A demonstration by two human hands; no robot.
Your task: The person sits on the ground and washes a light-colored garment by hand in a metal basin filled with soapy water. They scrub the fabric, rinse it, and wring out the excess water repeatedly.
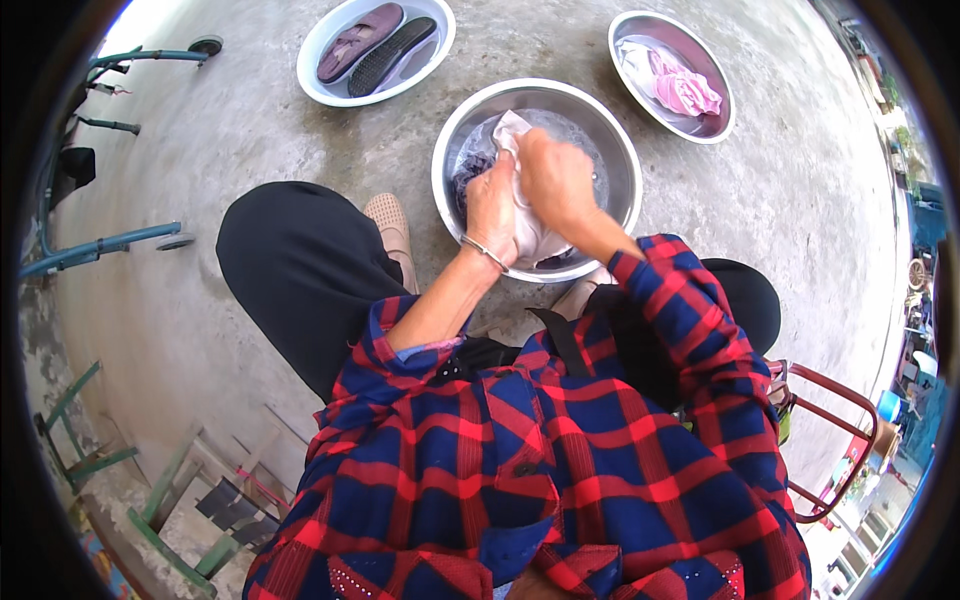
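A steel basin (618,165) stands on the floor between my feet, with sudsy water in it. Over the water, a pale pink cloth (512,128) is bunched between my two hands. My left hand (491,207), with a bracelet at the wrist, is closed on the cloth from the left side. My right hand (556,180) is curled into a fist on the cloth's right side, slightly blurred; its fingertips are hidden. Part of the cloth hangs below the hands toward the near rim. Dark purple fabric (468,175) lies in the water beside my left hand.
At the back left, a white basin (312,88) holds a pair of dark slippers (393,55) in water. Pink and white cloth (685,90) lies in another steel basin (722,128) at the back right. Blue metal legs with wheels (130,240) stand at left; a red metal frame (835,392) is at right.
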